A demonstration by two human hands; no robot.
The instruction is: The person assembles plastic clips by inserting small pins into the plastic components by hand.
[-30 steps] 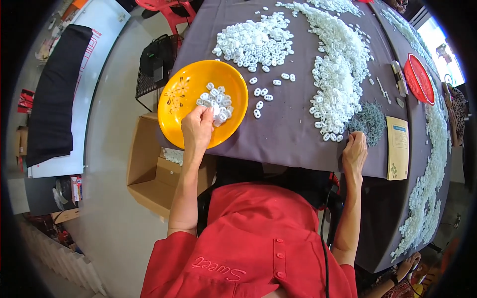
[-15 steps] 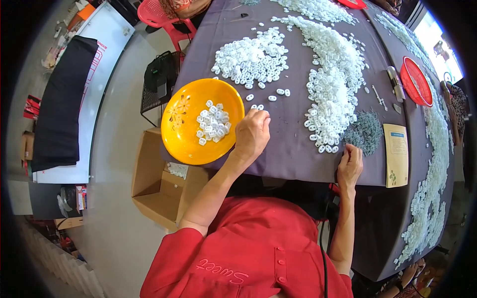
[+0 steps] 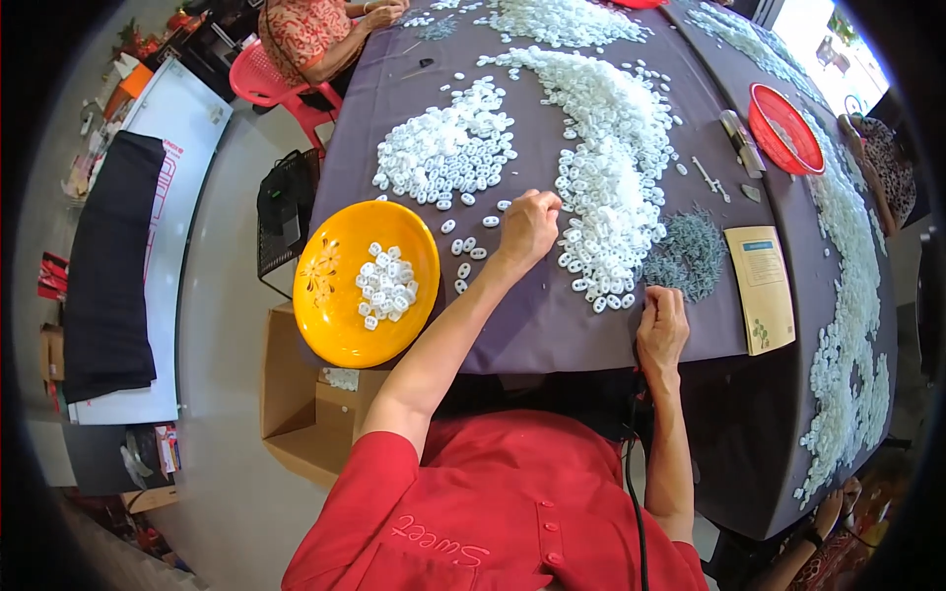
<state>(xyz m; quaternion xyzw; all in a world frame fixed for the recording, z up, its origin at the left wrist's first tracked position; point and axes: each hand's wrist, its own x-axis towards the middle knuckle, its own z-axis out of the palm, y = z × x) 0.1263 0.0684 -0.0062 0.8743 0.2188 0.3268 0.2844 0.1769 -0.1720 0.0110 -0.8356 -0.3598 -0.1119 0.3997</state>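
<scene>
Left hand (image 3: 529, 225) curled, fingertips down among white pieces (image 3: 603, 187) at the heap's edge; grip contents cannot be told. Right hand (image 3: 661, 326) loosely open, empty, resting on table (image 3: 537, 325).

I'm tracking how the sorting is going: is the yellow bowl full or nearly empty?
Nearly empty. The yellow bowl holds only a small cluster of white plastic pieces near its middle; most of its inside is bare.
</scene>
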